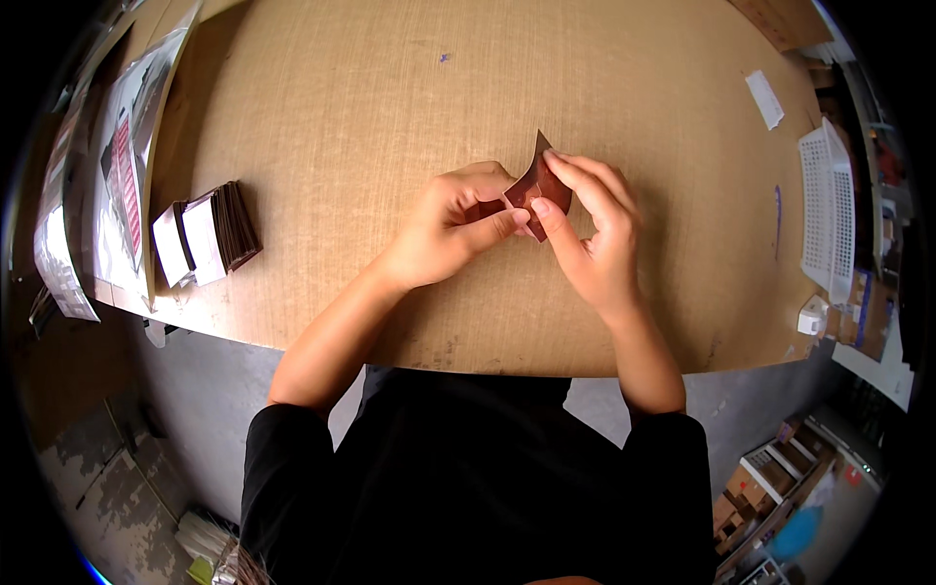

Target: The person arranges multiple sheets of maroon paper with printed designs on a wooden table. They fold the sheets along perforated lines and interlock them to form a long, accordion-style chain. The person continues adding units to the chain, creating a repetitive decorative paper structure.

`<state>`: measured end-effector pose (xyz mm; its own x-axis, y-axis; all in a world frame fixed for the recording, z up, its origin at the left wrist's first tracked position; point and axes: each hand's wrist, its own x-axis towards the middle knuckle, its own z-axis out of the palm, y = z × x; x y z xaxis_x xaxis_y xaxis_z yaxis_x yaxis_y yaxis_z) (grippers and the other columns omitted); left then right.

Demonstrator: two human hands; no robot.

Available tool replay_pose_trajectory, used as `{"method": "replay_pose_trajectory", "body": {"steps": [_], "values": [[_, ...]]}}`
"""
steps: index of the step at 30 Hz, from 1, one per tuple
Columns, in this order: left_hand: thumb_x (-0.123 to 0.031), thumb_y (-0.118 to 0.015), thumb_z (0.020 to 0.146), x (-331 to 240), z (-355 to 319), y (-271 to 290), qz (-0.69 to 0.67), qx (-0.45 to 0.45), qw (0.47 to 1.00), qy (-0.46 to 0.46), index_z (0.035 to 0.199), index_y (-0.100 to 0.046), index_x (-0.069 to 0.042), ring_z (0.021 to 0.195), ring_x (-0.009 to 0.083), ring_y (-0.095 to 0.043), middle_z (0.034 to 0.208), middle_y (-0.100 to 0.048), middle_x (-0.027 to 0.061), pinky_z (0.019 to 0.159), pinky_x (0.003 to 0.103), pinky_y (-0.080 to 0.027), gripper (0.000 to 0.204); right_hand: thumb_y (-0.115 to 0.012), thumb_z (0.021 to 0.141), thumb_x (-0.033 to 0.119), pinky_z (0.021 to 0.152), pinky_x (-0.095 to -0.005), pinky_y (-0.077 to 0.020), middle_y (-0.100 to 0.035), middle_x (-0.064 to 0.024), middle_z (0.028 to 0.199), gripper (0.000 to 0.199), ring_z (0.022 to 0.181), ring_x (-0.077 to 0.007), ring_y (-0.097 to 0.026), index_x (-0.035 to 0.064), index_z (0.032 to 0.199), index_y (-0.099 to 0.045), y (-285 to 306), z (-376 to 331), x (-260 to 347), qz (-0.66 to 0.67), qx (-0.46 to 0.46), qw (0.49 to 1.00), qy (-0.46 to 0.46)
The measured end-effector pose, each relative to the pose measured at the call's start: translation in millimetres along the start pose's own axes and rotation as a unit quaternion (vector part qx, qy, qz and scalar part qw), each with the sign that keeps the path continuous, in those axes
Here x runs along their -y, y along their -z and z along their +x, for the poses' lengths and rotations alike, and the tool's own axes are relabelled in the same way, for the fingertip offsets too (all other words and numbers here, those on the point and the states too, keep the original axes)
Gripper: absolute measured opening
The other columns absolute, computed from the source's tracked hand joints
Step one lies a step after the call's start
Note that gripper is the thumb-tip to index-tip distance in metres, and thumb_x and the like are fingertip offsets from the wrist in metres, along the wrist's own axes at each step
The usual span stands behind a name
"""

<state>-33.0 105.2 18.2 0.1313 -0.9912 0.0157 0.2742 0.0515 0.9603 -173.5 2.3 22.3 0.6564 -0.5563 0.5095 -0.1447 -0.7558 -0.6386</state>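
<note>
Black shirt (507, 478) nearest | my left hand (444, 226), right hand (602, 232) both pinching brown piece (532, 185) | squeeze unevenly now and I could crease it!

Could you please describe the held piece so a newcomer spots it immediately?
Over the big tan table, find the left hand and right hand near the middle. Pinched between them is the reddish-brown piece, bent; unlike the dark-edged stack at left, it is in the fingers.

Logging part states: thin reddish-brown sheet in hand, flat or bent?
Bent: sheet has a bowed upper edge between left hand and right hand.
</note>
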Motion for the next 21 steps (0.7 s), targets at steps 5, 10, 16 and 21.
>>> {"method": "replay_pose_trajectory", "body": {"steps": [5, 10, 16, 21], "values": [[-0.001, -0.055, 0.084, 5, 1, 1, 0.021, -0.010, 1.000, 0.009, 0.089, -0.060, 0.004, 0.078, 0.0139, -0.058, 0.086, -0.053, 0.0063, 0.070, 0.025, -0.048, 0.009, -0.065, 0.074, 0.016, 0.080, -0.0346, -0.0376, -0.061, -0.0061, 0.092, 0.025, 0.083, -0.0206, -0.057, 0.0017, 0.095, -0.062, 1, -1, 1, -0.106, 0.002, 0.993, 0.058], [-0.001, -0.055, 0.084, 8, 2, -1, 0.007, -0.021, 1.000, 0.012, 0.088, -0.060, 0.004, 0.077, 0.0132, -0.057, 0.084, -0.053, 0.0055, 0.068, 0.025, -0.048, 0.008, -0.062, 0.075, 0.013, 0.077, -0.0351, -0.0388, -0.060, -0.0041, 0.088, 0.020, 0.080, -0.0182, -0.058, 0.0026, 0.092, -0.061, -3, -2, 6, -0.217, -0.009, 0.970, 0.110], [0.000, -0.055, 0.083, 10, 4, -4, 0.020, -0.037, 0.999, 0.005, 0.087, -0.060, 0.004, 0.075, 0.0121, -0.057, 0.082, -0.053, 0.0052, 0.066, 0.023, -0.046, 0.007, -0.061, 0.073, 0.009, 0.071, -0.0330, -0.0401, -0.058, -0.0033, 0.079, 0.010, 0.071, -0.0170, -0.057, 0.0045, 0.081, -0.057, -2, -1, 5, -0.261, -0.022, 0.954, 0.146], [-0.002, -0.056, 0.081, 18, 2, 3, 0.068, -0.092, 0.993, 0.019, 0.086, -0.060, 0.003, 0.072, 0.0114, -0.052, 0.084, -0.052, 0.0061, 0.064, 0.023, -0.042, 0.007, -0.060, 0.075, 0.003, 0.065, -0.0322, -0.0415, -0.058, -0.0045, 0.075, 0.006, 0.068, -0.0208, -0.055, 0.0037, 0.079, -0.056, 3, 2, -6, -0.111, -0.054, 0.991, 0.060]]}}
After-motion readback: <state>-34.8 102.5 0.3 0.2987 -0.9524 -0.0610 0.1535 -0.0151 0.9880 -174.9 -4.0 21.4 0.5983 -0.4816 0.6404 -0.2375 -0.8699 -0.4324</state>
